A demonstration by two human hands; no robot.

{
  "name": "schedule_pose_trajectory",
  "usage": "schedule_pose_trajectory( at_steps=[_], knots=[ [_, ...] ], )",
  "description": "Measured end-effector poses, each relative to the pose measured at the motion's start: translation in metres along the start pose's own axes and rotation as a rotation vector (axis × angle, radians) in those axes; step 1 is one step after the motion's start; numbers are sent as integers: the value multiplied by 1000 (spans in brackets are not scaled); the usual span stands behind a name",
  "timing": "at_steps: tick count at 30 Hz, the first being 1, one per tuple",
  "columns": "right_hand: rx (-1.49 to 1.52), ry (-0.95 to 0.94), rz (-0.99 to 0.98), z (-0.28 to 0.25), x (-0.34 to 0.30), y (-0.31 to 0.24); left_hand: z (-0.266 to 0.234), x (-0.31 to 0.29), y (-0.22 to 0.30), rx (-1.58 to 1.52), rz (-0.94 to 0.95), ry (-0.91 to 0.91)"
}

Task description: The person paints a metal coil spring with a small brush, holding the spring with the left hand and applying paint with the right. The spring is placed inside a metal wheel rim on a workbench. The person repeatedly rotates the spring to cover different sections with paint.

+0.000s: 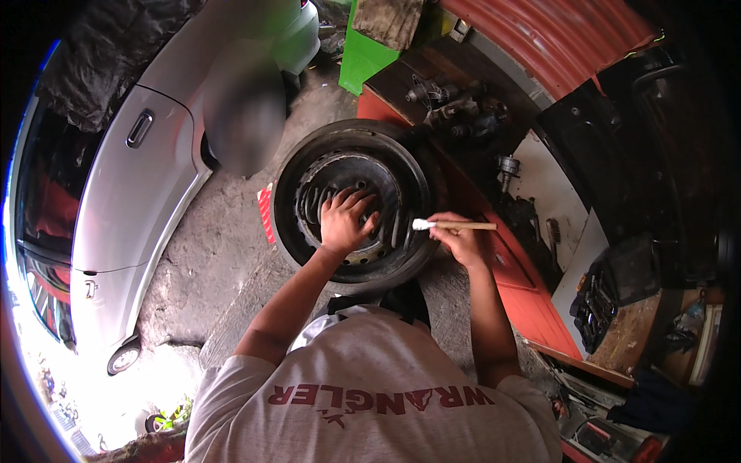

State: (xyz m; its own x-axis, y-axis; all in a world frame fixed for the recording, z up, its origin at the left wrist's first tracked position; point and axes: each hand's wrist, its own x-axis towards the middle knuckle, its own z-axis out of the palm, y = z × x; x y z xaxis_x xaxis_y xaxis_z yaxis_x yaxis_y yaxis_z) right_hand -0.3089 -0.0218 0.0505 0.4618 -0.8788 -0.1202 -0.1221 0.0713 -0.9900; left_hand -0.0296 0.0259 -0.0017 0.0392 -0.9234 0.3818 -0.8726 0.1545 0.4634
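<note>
A dark coil spring [397, 227] lies across a black steel wheel with its tyre [310, 153], which rests flat in front of me. My left hand [347, 221] is on the spring, with its fingers curled over the coils and its thumb toward the right. Part of the spring is hidden under that hand. Over the tyre's right edge, my right hand [461, 241] pinches a small brush [472, 226] with a wooden handle. Its white tip points left toward the spring, apart from it.
A silver car [147, 193] stands on the left. To the right is a red cabinet [519, 270] with greasy metal parts [455, 104] on top. A black pouch of tools [594, 305] lies farther right. Behind the wheel stands a green panel [367, 54].
</note>
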Motion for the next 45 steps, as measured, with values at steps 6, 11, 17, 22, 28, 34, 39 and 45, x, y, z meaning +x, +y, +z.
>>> schedule_pose_trajectory(
  at_steps=[6, 11, 17, 22, 28, 34, 39, 45],
  knots=[
    [-123, -59, 3, -5, -2, -14, -1, -4, 0, 11, -3, 6],
    [-114, 132, -32, -8, 9, -1, -2, -3, 3, -13, -13, -4],
    [1, 14, 53, -3, 2, -2, -1, -7, 2, -14, -29, -8],
    [154, 396, -7, 3, 2, 22, -4, -12, 4, -6, -44, -42],
    [-99, 487, -18, 41, -2, 24, -18, -23, 6, -98, -77, -104],
    [-320, 446, -81, 62, -3, 34, -37, -32, 10, -463, -243, -84],
    [-158, 505, 12, 60, -4, 49, -74, -18, 18, -867, -397, 33],
    [132, 527, 57, 67, 4, 52, -18, -21, -86, -389, -531, 239]
  ],
)
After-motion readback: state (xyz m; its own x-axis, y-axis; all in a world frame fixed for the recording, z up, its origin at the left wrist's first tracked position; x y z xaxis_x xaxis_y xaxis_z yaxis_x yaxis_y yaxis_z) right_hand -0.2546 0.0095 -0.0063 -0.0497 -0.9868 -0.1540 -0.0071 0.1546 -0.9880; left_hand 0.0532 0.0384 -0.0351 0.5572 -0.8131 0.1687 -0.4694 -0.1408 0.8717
